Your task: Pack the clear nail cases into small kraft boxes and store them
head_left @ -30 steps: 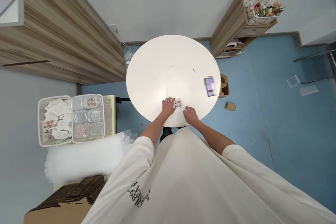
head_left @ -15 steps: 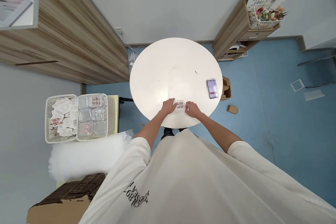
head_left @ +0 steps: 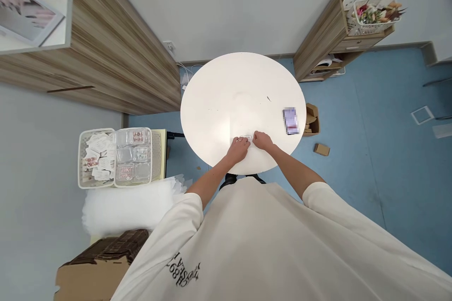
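Presently, I judge, handling the clear case (head_left: 248,137), near the worktop (head_left: 240,87)'s six o'clock. My left hand (head_left: 238,148) partly covers it; right hand (head_left: 262,140) curled toward three o'clock; either grip's hold, cannot tell. Next needs steadying.

left hand (head_left: 238,149): moved over clear nail case (head_left: 248,136), mostly covering it | right hand (head_left: 262,140): drawn in beside case, fingers curled

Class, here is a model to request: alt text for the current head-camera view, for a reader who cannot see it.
A person's left hand partly covers a small clear plastic case on a white table, with the right hand close beside it. A blurred purple item lies farther right; at left, white baskets hold cards and clear packs.
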`<state>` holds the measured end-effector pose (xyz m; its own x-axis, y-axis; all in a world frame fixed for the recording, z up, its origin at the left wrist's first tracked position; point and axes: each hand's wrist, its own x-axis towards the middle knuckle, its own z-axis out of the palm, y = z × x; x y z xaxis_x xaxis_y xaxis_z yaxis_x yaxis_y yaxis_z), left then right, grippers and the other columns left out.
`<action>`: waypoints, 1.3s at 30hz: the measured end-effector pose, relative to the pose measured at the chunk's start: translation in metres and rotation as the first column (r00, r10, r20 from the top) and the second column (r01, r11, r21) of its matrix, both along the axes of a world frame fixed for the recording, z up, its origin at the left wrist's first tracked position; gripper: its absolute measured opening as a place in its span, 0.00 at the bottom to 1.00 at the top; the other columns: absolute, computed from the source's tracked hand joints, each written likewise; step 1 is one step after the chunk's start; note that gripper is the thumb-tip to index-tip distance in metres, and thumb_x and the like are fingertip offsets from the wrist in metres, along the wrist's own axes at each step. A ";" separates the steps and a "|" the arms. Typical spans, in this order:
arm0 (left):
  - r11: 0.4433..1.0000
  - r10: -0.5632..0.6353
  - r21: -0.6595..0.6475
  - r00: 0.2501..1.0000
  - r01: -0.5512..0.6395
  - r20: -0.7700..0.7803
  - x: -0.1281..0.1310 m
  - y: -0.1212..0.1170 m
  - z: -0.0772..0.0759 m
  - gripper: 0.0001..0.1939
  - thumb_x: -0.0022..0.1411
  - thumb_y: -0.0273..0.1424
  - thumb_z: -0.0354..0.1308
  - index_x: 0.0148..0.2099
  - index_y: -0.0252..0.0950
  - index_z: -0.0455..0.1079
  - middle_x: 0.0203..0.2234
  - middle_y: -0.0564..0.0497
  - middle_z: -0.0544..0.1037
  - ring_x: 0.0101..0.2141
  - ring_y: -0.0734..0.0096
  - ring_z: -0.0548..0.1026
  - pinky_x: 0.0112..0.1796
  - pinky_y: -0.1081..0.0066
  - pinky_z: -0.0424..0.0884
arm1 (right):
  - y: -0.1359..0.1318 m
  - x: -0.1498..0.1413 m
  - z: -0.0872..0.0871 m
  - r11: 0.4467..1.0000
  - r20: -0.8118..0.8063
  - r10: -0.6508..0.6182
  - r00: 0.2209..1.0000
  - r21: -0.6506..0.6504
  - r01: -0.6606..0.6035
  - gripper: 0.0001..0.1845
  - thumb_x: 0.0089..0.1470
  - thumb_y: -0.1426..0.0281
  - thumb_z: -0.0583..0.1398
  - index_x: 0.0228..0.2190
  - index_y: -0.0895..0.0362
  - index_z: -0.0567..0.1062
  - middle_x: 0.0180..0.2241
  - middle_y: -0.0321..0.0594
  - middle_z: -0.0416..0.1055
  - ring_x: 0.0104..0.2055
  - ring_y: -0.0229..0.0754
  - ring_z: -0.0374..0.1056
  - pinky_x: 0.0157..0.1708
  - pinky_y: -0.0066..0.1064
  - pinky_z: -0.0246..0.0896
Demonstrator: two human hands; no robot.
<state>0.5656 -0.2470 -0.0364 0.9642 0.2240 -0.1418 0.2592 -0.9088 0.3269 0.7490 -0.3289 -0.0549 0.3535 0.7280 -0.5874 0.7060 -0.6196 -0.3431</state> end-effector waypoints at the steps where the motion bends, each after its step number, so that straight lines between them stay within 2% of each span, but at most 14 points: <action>1: 1.000 -0.016 0.009 1.000 0.016 -0.013 0.002 -0.004 -0.004 0.21 0.64 0.20 0.46 0.57 0.37 0.67 0.55 0.39 0.72 0.58 0.54 0.67 0.57 0.55 0.60 | 0.001 0.001 -0.001 1.000 0.000 -0.002 1.000 -0.006 0.002 0.03 0.63 0.72 0.53 0.36 0.54 0.66 0.35 0.42 0.73 0.32 0.42 0.66 0.29 0.31 0.51; 6: 0.998 0.052 0.037 0.996 -0.049 -0.076 0.007 -0.005 -0.026 0.25 0.61 0.18 0.48 0.61 0.33 0.63 0.64 0.36 0.63 0.64 0.52 0.60 0.59 0.54 0.57 | 0.007 0.005 -0.004 0.999 0.010 -0.003 1.000 -0.035 0.003 0.06 0.67 0.69 0.49 0.40 0.55 0.65 0.38 0.45 0.74 0.34 0.44 0.68 0.31 0.32 0.54; 10: 0.994 0.104 -0.008 0.983 -0.107 -0.151 0.011 0.004 -0.033 0.29 0.60 0.18 0.49 0.64 0.34 0.59 0.68 0.34 0.58 0.66 0.51 0.58 0.61 0.51 0.55 | 0.010 0.007 -0.006 0.999 -0.004 -0.015 1.000 -0.033 0.014 0.08 0.68 0.68 0.48 0.43 0.55 0.66 0.38 0.47 0.75 0.35 0.46 0.70 0.34 0.33 0.57; 13: 0.993 0.109 -0.031 0.979 -0.116 -0.172 0.014 0.008 -0.034 0.32 0.60 0.19 0.49 0.66 0.36 0.56 0.68 0.36 0.57 0.67 0.51 0.57 0.62 0.48 0.52 | 0.006 0.006 -0.004 0.999 -0.017 -0.040 0.999 -0.008 0.039 0.11 0.69 0.67 0.48 0.47 0.55 0.66 0.39 0.48 0.75 0.37 0.48 0.70 0.37 0.35 0.59; 16: 0.991 0.116 -0.046 0.978 -0.126 -0.175 0.016 0.010 -0.033 0.32 0.61 0.21 0.49 0.67 0.40 0.54 0.67 0.38 0.60 0.66 0.51 0.58 0.62 0.47 0.51 | -0.006 -0.001 0.001 0.992 0.059 -0.033 0.998 0.121 0.025 0.15 0.67 0.68 0.48 0.52 0.57 0.66 0.49 0.51 0.72 0.47 0.52 0.68 0.46 0.40 0.60; 18: 0.990 0.123 -0.051 0.978 -0.133 -0.170 0.018 0.012 -0.032 0.30 0.62 0.21 0.48 0.66 0.39 0.56 0.65 0.38 0.63 0.65 0.52 0.59 0.62 0.49 0.52 | -0.017 -0.009 0.006 0.969 0.183 -0.016 0.983 0.243 -0.029 0.18 0.65 0.71 0.48 0.53 0.58 0.67 0.55 0.54 0.67 0.57 0.55 0.61 0.55 0.45 0.54; 20: 0.990 0.119 -0.060 0.980 -0.130 -0.159 0.019 0.014 -0.030 0.28 0.62 0.21 0.48 0.64 0.38 0.58 0.62 0.38 0.65 0.63 0.53 0.61 0.61 0.51 0.52 | -0.028 -0.018 0.009 0.951 0.225 0.060 0.972 0.282 -0.124 0.19 0.63 0.74 0.49 0.52 0.58 0.70 0.57 0.54 0.66 0.59 0.56 0.58 0.59 0.47 0.49; 22: 0.991 0.102 -0.072 0.983 -0.114 -0.154 0.018 0.016 -0.029 0.27 0.60 0.21 0.49 0.62 0.37 0.60 0.59 0.38 0.67 0.61 0.53 0.62 0.61 0.52 0.52 | -0.037 -0.028 0.009 0.926 0.209 0.202 0.957 0.276 -0.256 0.20 0.63 0.76 0.49 0.52 0.57 0.71 0.58 0.52 0.65 0.60 0.55 0.57 0.60 0.46 0.48; 24: 0.992 0.080 -0.084 0.983 -0.095 -0.165 0.017 0.017 -0.027 0.26 0.59 0.22 0.51 0.60 0.37 0.61 0.57 0.39 0.68 0.60 0.53 0.63 0.62 0.53 0.51 | -0.042 -0.036 0.006 0.913 0.203 0.275 0.940 0.252 -0.322 0.22 0.62 0.76 0.49 0.55 0.57 0.70 0.62 0.51 0.62 0.63 0.55 0.55 0.61 0.46 0.47; 29: 0.992 0.064 -0.093 0.981 -0.081 -0.182 0.005 0.007 -0.025 0.25 0.58 0.26 0.56 0.59 0.37 0.62 0.55 0.40 0.69 0.58 0.50 0.65 0.63 0.51 0.49 | -0.049 -0.048 -0.005 0.914 0.203 0.324 0.924 0.184 -0.361 0.27 0.59 0.74 0.54 0.60 0.57 0.66 0.66 0.53 0.56 0.66 0.56 0.50 0.62 0.48 0.44; 34: 0.993 0.057 -0.094 0.980 -0.076 -0.192 -0.008 -0.007 -0.022 0.25 0.59 0.30 0.58 0.59 0.39 0.63 0.54 0.42 0.71 0.57 0.50 0.67 0.65 0.49 0.44 | -0.055 -0.054 -0.006 0.901 0.216 0.358 0.908 0.177 -0.397 0.29 0.58 0.75 0.55 0.61 0.57 0.64 0.64 0.53 0.60 0.65 0.57 0.53 0.62 0.49 0.44; 39: 0.990 0.063 -0.110 0.982 -0.084 -0.178 -0.015 -0.010 -0.019 0.26 0.60 0.32 0.58 0.61 0.39 0.62 0.55 0.41 0.71 0.58 0.50 0.67 0.66 0.47 0.39 | -0.052 -0.054 -0.002 0.891 0.220 0.377 0.899 0.177 -0.417 0.28 0.57 0.77 0.53 0.59 0.57 0.67 0.60 0.53 0.64 0.61 0.57 0.58 0.61 0.47 0.46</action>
<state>0.5510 -0.2575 -0.0552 0.9039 0.2656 -0.3352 0.3862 -0.8435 0.3731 0.6946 -0.3805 -0.0565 0.0902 0.9300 -0.3564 0.9380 -0.1996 -0.2834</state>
